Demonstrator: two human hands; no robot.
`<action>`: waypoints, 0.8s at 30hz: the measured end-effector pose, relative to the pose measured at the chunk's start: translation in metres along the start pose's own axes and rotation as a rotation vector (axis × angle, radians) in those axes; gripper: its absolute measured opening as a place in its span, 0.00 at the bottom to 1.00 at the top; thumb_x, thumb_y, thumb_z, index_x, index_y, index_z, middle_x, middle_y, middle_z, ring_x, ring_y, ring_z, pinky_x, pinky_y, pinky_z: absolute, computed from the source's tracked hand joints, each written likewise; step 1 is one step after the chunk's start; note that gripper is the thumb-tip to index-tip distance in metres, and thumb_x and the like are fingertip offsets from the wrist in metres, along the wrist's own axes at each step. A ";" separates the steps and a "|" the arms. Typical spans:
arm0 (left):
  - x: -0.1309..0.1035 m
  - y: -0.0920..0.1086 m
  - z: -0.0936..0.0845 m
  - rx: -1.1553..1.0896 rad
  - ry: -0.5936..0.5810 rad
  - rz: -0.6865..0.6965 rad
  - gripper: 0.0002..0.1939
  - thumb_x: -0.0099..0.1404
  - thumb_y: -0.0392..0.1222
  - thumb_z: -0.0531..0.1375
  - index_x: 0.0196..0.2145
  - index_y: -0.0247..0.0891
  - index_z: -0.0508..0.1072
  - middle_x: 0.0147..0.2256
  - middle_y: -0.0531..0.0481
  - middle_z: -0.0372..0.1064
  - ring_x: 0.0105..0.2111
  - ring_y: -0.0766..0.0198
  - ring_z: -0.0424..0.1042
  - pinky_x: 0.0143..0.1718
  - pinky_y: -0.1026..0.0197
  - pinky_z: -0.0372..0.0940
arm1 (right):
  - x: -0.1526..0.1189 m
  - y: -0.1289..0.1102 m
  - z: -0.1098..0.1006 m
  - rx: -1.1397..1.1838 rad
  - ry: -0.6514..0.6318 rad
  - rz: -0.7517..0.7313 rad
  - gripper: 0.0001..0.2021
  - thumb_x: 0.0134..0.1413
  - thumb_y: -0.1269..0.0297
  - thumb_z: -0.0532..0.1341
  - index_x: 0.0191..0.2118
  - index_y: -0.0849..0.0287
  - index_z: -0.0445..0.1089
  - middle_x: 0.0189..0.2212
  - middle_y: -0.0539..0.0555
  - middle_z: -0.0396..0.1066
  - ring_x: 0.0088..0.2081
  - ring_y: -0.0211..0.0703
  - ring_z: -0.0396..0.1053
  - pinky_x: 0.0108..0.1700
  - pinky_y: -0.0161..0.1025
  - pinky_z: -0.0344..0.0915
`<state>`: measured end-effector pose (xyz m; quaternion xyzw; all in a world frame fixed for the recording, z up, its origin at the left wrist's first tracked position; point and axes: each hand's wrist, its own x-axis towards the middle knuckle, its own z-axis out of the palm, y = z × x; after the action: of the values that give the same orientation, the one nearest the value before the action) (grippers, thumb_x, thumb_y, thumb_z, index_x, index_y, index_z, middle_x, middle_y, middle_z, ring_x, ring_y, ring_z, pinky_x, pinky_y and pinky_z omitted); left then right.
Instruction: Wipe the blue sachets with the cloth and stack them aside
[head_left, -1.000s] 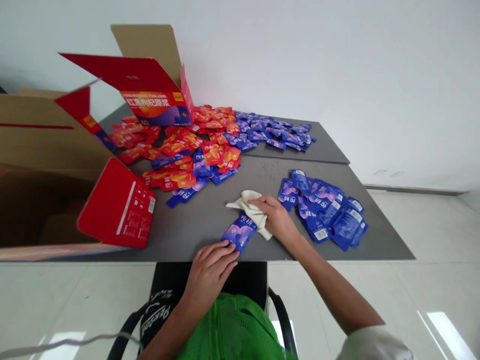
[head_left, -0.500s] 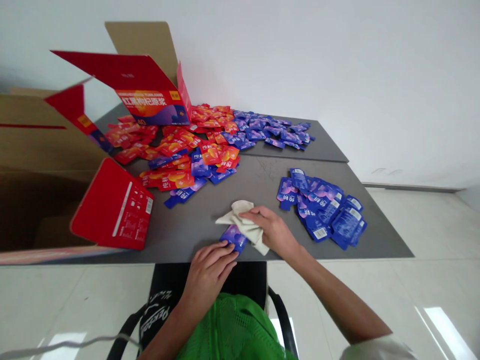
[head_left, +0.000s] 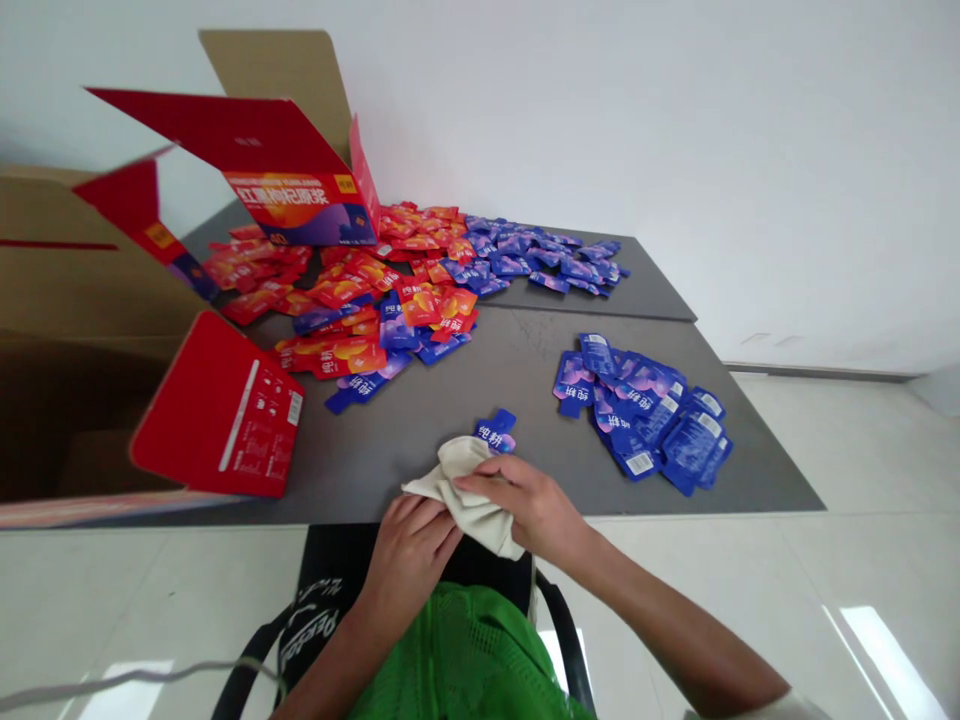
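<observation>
A cream cloth [head_left: 461,480] is bunched in my right hand [head_left: 529,500], whose fingers press it down near the table's front edge. Beneath the cloth lies a blue pouch [head_left: 495,430]; its far end shows and the rest is covered. My left hand [head_left: 416,545] is at the table edge just left of the cloth, with its fingers close together and their tips against the cloth's edge. Whatever those fingertips touch underneath is hidden. Blue pouches [head_left: 645,405] lie in a loose pile to the right.
Red pouches [head_left: 345,355] mixed with a few blue ones spread over the left middle. More blue pouches [head_left: 540,250] lie at the back. An open red box [head_left: 307,210] stands behind, and a large open carton [head_left: 247,420] is at the left on the grey table [head_left: 375,440].
My right hand and the cloth have moved toward the table's front edge and slightly left. The pouch's far end now shows beyond the cloth, while its near part has become covered.
</observation>
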<state>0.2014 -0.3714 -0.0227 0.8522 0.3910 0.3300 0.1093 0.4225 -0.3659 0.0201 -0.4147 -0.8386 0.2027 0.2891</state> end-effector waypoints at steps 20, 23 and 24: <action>0.002 0.000 0.000 -0.046 -0.012 -0.001 0.08 0.72 0.37 0.62 0.46 0.43 0.81 0.45 0.49 0.81 0.47 0.53 0.77 0.49 0.49 0.68 | 0.012 0.028 -0.006 -0.067 0.054 0.062 0.31 0.58 0.81 0.61 0.64 0.46 0.70 0.53 0.55 0.74 0.52 0.46 0.74 0.52 0.39 0.72; 0.000 -0.002 0.003 -0.053 0.008 0.025 0.11 0.73 0.37 0.62 0.50 0.44 0.79 0.48 0.49 0.80 0.52 0.53 0.76 0.52 0.49 0.67 | 0.028 0.064 -0.028 -0.220 0.152 0.185 0.28 0.58 0.80 0.62 0.61 0.50 0.74 0.51 0.57 0.75 0.49 0.47 0.75 0.50 0.39 0.73; -0.001 -0.002 0.003 -0.053 0.007 0.024 0.10 0.73 0.38 0.62 0.50 0.44 0.80 0.48 0.49 0.80 0.51 0.53 0.76 0.52 0.49 0.67 | 0.031 0.072 -0.037 -0.262 0.187 0.211 0.27 0.59 0.79 0.62 0.61 0.50 0.75 0.50 0.57 0.76 0.48 0.47 0.75 0.49 0.40 0.73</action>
<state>0.2014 -0.3705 -0.0260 0.8525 0.3723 0.3444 0.1265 0.4729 -0.2952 0.0161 -0.5513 -0.7793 0.0817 0.2866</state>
